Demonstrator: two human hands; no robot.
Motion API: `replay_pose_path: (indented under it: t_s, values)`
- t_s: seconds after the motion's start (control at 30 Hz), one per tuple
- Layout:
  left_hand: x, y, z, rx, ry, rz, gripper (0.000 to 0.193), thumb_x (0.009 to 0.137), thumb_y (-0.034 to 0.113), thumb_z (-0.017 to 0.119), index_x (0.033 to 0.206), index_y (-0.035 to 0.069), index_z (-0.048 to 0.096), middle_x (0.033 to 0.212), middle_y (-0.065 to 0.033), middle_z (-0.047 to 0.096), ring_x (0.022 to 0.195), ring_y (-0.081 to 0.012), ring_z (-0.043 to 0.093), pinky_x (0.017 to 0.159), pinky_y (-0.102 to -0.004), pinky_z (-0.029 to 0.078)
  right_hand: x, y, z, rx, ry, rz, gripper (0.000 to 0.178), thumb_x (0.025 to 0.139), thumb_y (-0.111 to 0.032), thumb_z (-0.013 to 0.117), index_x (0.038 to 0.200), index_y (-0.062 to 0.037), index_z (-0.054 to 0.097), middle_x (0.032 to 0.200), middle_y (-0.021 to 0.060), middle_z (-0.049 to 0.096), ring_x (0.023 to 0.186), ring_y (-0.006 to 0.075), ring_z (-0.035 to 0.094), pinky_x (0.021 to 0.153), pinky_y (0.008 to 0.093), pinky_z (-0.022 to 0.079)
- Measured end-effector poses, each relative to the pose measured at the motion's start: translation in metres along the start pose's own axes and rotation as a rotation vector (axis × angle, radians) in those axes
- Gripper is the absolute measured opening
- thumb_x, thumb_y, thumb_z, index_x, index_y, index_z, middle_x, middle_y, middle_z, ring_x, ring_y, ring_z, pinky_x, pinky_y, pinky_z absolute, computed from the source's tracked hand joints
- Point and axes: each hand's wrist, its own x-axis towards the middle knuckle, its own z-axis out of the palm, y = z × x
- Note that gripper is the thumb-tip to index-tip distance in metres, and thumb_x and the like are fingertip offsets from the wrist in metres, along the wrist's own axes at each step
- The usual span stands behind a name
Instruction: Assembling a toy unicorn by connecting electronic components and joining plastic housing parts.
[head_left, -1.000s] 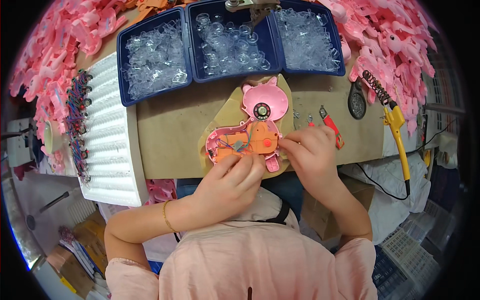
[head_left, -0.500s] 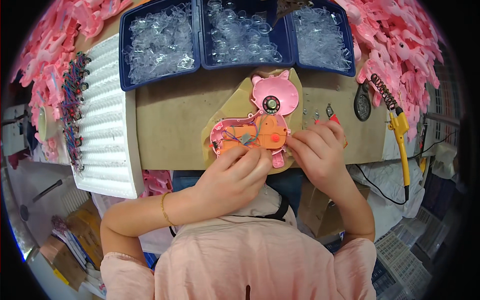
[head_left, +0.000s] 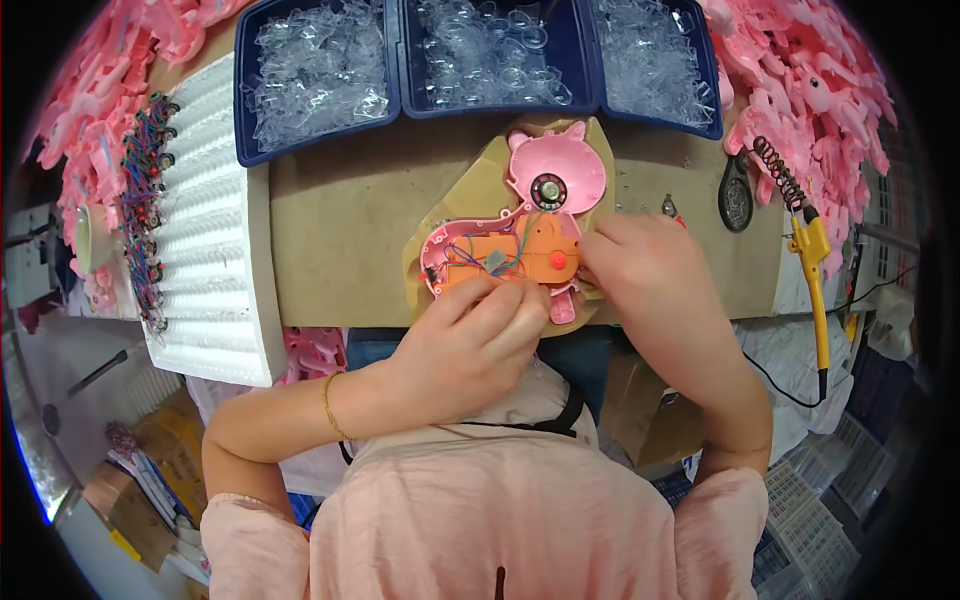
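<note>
My left hand (head_left: 468, 340): bunched at orange case (head_left: 541, 243); my right hand (head_left: 652, 268): curled beside pink shell (head_left: 580, 168); contents, I cannot tell.

No words or numbers are showing legibly. Below and to the right of the right hand (head_left: 652, 268), pale gridded sheets (head_left: 808, 508) are bearing marks too small to read.
</note>
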Motion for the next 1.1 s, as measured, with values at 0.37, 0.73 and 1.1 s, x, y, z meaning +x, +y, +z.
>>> replay_pose_path:
  t_s: [0.37,0.73,1.1]
  values:
    - [-0.013,0.018,0.005,0.027,-0.018,-0.282,0.033,0.074,0.016,0.06,0.106,0.022,0.061,0.131,-0.0079,0.049,0.112,-0.0224,0.046,0.093,-0.0358,0.033,0.023,0.01,0.02,0.119,0.298,-0.172,0.024,0.07,-0.003,0.062,0.093,-0.0029,0.061,0.089,0.0085,0.06,0.083,0.0272,0.058,0.075,0.0359,0.045]
    - [-0.013,0.003,0.007,0.002,-0.041,-0.218,0.033,0.079,0.021,0.051,0.109,0.01,0.057,0.13,-0.0122,0.05,0.119,-0.0245,0.045,0.097,-0.0405,0.032,0.016,0.038,0.029,0.243,0.207,-0.198,0.03,0.072,0.001,0.058,0.101,-0.0029,0.062,0.1,0.0121,0.062,0.099,0.0281,0.057,0.086,0.0404,0.042]
    - [0.012,-0.024,-0.021,-0.437,-0.068,-0.049,0.048,0.073,0.017,0.057,0.119,0.002,0.052,0.136,-0.0208,0.04,0.128,-0.0352,0.036,0.102,-0.0474,0.03,0.144,0.258,0.14,0.815,0.461,0.172,0.02,0.08,-0.026,0.058,0.09,-0.0089,0.059,0.105,0.0123,0.054,0.103,0.0297,0.049,0.089,0.0392,0.04]
